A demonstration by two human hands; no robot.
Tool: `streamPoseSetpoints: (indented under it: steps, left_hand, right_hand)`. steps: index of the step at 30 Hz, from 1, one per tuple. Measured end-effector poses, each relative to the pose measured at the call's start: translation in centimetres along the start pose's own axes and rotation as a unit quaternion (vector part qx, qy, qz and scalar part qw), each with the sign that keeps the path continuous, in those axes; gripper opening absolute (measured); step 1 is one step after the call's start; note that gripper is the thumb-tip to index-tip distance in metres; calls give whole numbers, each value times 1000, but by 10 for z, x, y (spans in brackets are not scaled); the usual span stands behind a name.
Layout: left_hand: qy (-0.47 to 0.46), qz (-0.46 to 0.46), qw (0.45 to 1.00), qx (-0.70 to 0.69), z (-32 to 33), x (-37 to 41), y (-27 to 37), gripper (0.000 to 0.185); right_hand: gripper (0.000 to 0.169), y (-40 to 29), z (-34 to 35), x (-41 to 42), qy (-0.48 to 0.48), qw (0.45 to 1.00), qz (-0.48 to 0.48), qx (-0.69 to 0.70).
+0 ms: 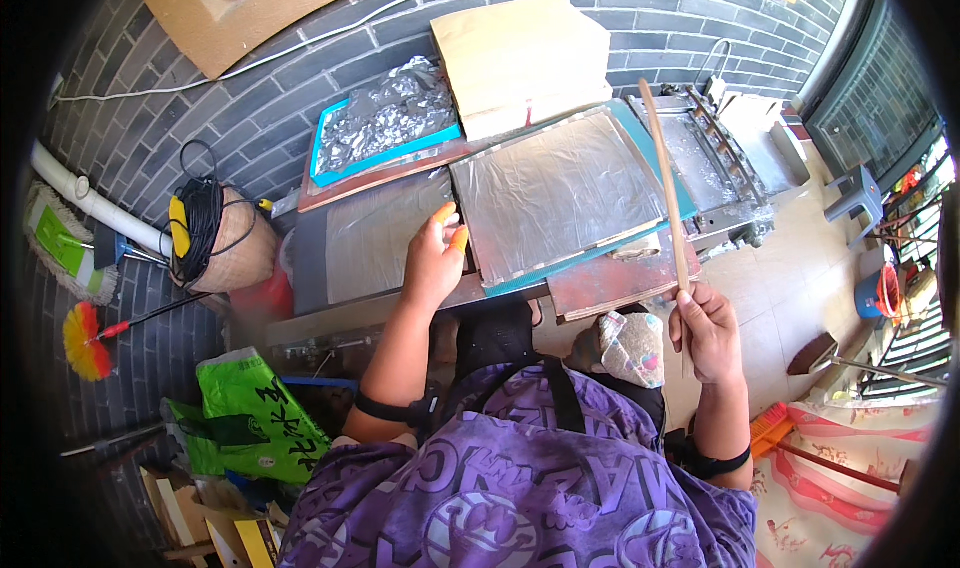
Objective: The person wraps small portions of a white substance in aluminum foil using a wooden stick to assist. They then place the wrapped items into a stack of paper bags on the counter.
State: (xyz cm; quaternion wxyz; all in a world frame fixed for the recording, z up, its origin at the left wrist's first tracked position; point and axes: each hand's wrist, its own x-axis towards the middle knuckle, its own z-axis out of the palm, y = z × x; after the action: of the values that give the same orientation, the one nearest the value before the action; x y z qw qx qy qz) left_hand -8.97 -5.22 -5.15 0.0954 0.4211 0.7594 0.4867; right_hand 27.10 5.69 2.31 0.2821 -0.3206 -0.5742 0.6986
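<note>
My right hand is closed around the lower part of a long, thin wooden stick, which points up and away over the table's right side. My left hand, with orange coverings on two fingertips, has its fingers apart and holds nothing. It is beside the left edge of a stack of silvery sheets on a teal mat. Further left lies another silvery sheet on a dark surface. A small folded bundle lies under the mat's lower right edge.
A blue tray of crumpled foil scraps stands behind, beside a stack of tan paper. A metal frame device is at the right. A reddish board juts out near my lap, beside a folded cloth. Left stands a basket with black cable.
</note>
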Motion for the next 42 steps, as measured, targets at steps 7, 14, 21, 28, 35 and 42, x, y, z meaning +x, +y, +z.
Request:
streamPoseSetpoints:
  steps: [7, 14, 21, 28, 35, 42]
  left_hand:
    - [-6, -55, 992, -113, 18, 2, -7, 47]
    - [22, -62, 994, -85, 22, 1, 5, 48]
    - [37, 181, 972, 145, 49, 9, 88, 50]
    - [-119, 315, 928, 162, 115, 10, 137, 51]
    - [-148, 313, 918, 194, 124, 9, 138, 53]
    - [-147, 303, 922, 193, 126, 10, 140, 55]
  right_hand:
    - [16, 3, -4, -28, 117, 980, -16, -160]
    - [24, -11, -5, -52, 83, 948, -28, -305]
    - [28, -9, -30, -68, 148, 937, 12, -316]
    - [26, -12, -40, -73, 122, 954, 42, -269]
    - [26, -21, -77, -103, 123, 971, 65, -193]
    - [25, -32, -104, -123, 18, 967, 27, -251]
